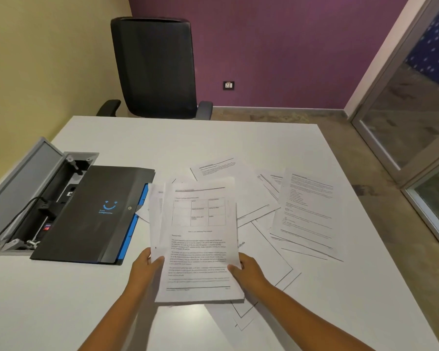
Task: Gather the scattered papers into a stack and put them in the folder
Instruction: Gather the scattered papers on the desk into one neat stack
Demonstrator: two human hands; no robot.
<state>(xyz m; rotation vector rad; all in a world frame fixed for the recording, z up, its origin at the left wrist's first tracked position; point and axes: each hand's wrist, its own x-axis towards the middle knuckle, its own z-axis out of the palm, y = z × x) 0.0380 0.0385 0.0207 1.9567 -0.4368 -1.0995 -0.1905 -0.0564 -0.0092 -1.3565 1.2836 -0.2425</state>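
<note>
**Both hands grip a sheaf of papers above the white table**

The table (112,300) is a broad, smooth white slab with squared corners and fills most of the view. Behind its far edge stands a black office chair (155,67) with a tall mesh back and curved armrests, set against a matte purple wall.

On the table's left side an open cable box (43,188) is sunk into the surface, its grey metal lid tilted up and a black plug and cord inside. The folder (91,214) lies flat, partly over that box: a dark, slightly glossy plastic rectangle with a blue smiling logo, a small round snap button and a bright blue edge along its right side.

Loose papers (307,206) lie scattered to the right, thin white printed sheets overlapping at odd angles, some bordered with black lines.

Near the table's middle, just right of the folder, the held stack (200,239) sits unevenly fanned, its top sheet showing a ruled grid above paragraphs of text.

The left hand (147,264) pinches the stack's lower left edge, thumb on top. The right hand (246,269) clasps the lower right edge likewise.
</note>
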